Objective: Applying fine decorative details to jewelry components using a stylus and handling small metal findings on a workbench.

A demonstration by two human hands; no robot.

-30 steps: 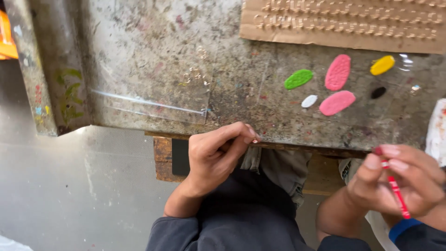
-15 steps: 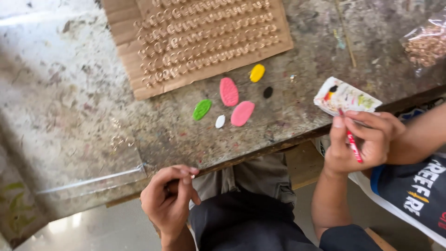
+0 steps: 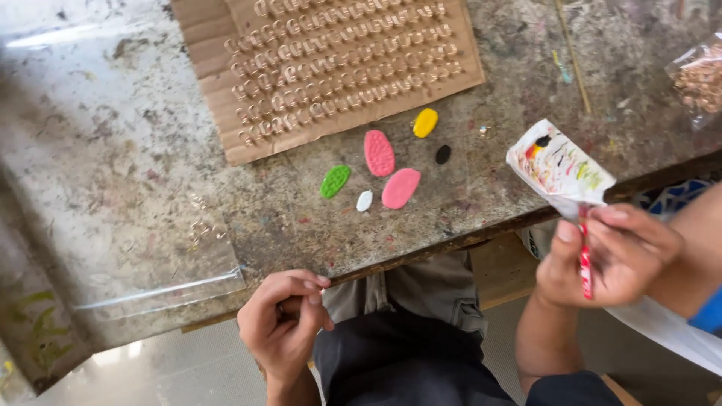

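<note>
The right hand [image 3: 613,252] now pinches a thin red stick [image 3: 584,263] by paint-smeared white paper [image 3: 560,169] at right, while the left hand [image 3: 282,323], fingers pressed together, has dropped below the table edge [image 3: 421,252].

A thin red stick [image 3: 585,267] stands upright below a paint-smeared white rag [image 3: 560,169] off the table edge [image 3: 481,237].

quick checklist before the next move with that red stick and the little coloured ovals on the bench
1. Right hand has a grip on the thin red-and-white stick: ok.
2. Paint-smeared white paper clear of the coloured ovals: ok.
3. Left hand free: cannot tell, fingers pinched together.
4. Two pink ovals, green oval and yellow oval lie apart: ok.
5. Ringed cardboard sheet flat on the stained bench: ok.
</note>
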